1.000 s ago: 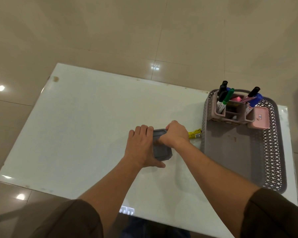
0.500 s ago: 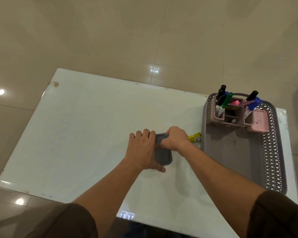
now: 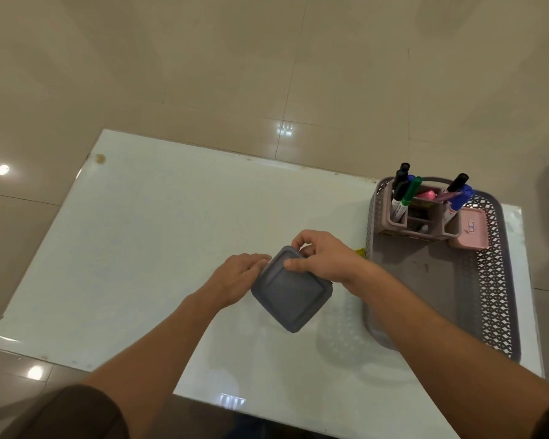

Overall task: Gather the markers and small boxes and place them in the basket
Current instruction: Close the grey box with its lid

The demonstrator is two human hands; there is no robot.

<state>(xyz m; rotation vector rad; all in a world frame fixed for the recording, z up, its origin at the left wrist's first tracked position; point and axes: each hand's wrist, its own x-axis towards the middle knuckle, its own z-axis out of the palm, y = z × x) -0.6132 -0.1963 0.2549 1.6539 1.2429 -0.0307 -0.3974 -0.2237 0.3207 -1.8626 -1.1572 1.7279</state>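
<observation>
A small grey box with a square lid is lifted above the white table and tilted toward me. My right hand grips its far corner with thumb and fingers. My left hand touches its left edge with the fingers flat; whether it grips is unclear. To the right stands the grey perforated basket. At its far end a pink organiser holds several markers, with a pink box beside it. A yellow item peeks out behind my right wrist.
The table's front edge runs just below my forearms and its right edge lies close beyond the basket. Glossy beige floor tiles surround the table.
The grey box has come up off the table and tilted, with my right hand now holding its far corner. My left hand has slid to its left edge.
</observation>
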